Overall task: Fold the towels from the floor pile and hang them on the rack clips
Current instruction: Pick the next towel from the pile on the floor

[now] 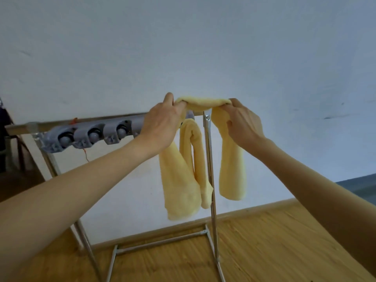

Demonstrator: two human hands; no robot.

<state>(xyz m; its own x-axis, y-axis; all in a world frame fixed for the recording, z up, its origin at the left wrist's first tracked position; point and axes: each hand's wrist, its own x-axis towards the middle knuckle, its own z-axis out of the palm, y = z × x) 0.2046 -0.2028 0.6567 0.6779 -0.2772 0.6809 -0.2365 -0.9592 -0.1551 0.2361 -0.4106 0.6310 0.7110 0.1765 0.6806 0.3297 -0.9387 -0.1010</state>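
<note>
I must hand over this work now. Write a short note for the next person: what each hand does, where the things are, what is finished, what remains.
Left hand: pinches one end of the folded yellow towel.
Right hand: grips the other end.
The towel is held above the rack bar, its ends hanging down on both sides.
Another yellow towel already hangs below the bar.
Three grey clips to the left hold nothing.
Left: fix this towel in a clip. The floor pile is out of view.

A pale wall meets a wooden floor along a light baseboard.
</note>
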